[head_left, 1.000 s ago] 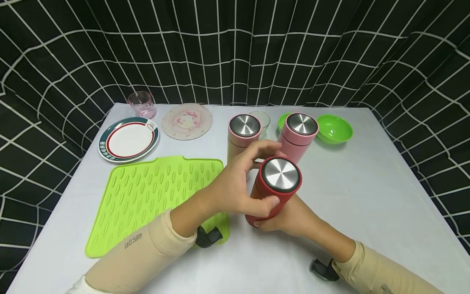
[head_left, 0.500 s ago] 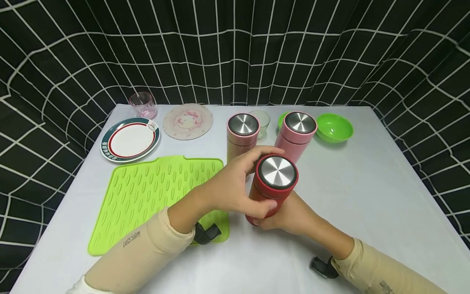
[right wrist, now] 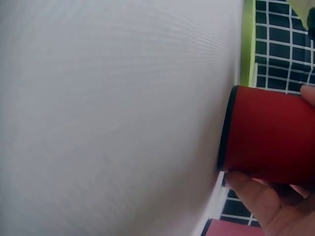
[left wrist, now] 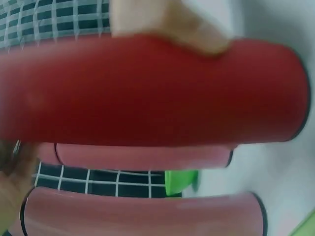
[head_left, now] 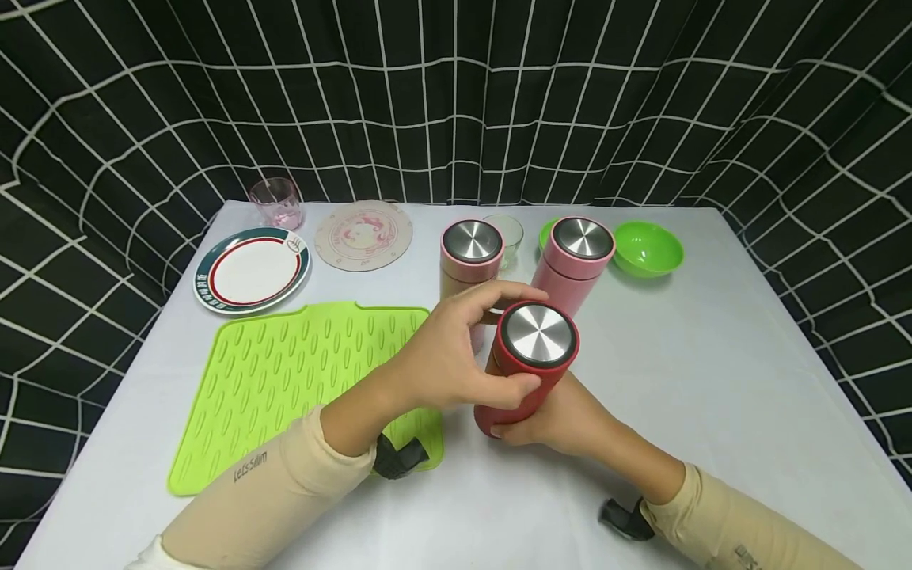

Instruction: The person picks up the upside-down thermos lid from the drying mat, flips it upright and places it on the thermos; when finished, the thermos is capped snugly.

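A red thermos (head_left: 523,388) with a brushed-metal lid top (head_left: 539,334) stands near the table's middle, tilted in the head view. Round its upper part curves my left hand (head_left: 449,356), thumb across the front, the other fingers mostly hidden behind. My right hand (head_left: 570,419) grips the lower part from the right; its fingers (right wrist: 266,201) show by the black base rim in the right wrist view. Whether the base touches the table, I cannot tell. Just behind are a pale pink thermos (head_left: 466,273) and a brighter pink thermos (head_left: 570,285), both upright.
Left of the hands lies a green ridged mat (head_left: 285,388). Farther back are a rimmed plate (head_left: 252,271), a round patterned coaster (head_left: 363,235), a pink glass (head_left: 276,204), a clear glass (head_left: 507,233) and a green bowl (head_left: 647,249). A black grid curtain (head_left: 456,103) encloses the table.
The red thermos has shifted very slightly left and upward in the head view since a second ago. Both hands stay on it; the left thumb lies a little straighter across its front.
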